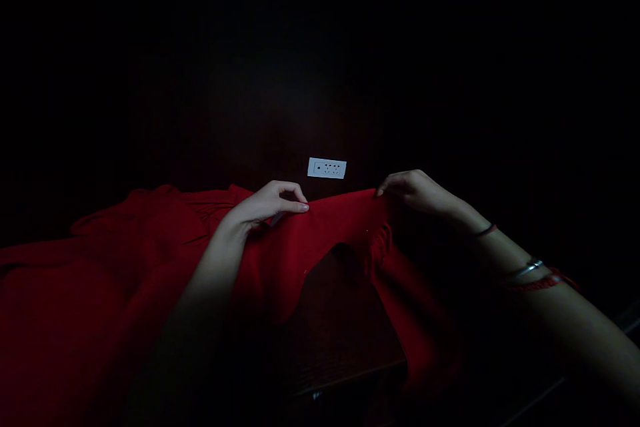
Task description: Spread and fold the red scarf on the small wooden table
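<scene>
A red cloth garment (100, 280) lies spread in front of me in a very dark room. My left hand (267, 203) pinches its upper edge near the middle, thumb and fingers closed on the fabric. My right hand (417, 190) grips the same edge further right, fingers curled over it. Between the two hands the red cloth is stretched taut and hangs down in two folds. Thin bracelets and a red thread circle my right wrist (525, 270).
A small white wall socket plate (327, 167) shows on the dark wall just beyond the hands. A dark wooden surface (340, 333) lies under the cloth, its front edge near the bottom. Everything else is black.
</scene>
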A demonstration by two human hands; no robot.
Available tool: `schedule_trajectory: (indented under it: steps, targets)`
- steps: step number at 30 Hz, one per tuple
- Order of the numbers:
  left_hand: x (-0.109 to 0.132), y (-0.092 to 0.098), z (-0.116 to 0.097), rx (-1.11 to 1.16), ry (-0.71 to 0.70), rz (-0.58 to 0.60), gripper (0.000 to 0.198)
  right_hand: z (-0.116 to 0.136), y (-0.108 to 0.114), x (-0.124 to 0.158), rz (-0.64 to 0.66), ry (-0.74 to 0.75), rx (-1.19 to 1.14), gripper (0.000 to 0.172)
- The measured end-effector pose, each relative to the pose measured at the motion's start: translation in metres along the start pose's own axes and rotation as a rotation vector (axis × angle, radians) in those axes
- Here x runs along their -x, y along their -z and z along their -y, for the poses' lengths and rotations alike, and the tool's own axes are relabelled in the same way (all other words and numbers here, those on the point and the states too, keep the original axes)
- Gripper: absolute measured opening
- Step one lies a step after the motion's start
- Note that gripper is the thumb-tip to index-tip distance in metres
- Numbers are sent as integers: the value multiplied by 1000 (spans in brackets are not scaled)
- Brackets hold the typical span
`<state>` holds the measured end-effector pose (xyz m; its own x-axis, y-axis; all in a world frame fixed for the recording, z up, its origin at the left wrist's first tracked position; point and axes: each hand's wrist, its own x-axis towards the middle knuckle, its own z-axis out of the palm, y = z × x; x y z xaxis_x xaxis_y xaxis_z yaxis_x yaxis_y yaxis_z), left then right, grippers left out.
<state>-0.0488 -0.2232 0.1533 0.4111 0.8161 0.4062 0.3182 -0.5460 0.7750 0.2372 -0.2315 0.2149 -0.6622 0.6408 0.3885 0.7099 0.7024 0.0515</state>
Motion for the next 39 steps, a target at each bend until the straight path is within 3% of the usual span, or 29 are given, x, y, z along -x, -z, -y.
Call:
schedule_trajectory:
  steps: [7, 12, 16, 22, 26, 31, 35, 39]
  targets:
    - [1, -5, -5, 49, 118, -25, 12, 4, -16, 1, 115, -23, -32, 23]
    - [-3, -10, -4, 90, 101, -2, 11, 15, -57, 6, 219, -127, -164, 24]
    - [-3, -11, -8, 65, 70, -6, 10, 47, -103, 19, 94, -202, -277, 40]
    - [-1, -14, -15, 48, 85, -27, 10, 102, -139, 25, -61, -289, -242, 33]
    - [-1, -17, -15, 41, 87, -36, 9, 113, -142, 17, -56, -303, -72, 23]
    - [-1, -14, -13, 49, 81, -100, 10, 99, -134, 16, -63, -337, 77, 23]
    - [-2, -10, -11, 25, 64, -131, 10, 71, -114, 17, -209, -401, 110, 19]
    - [-3, -13, -10, -81, -4, -128, 9, 48, -82, 10, -447, -385, 42, 16]
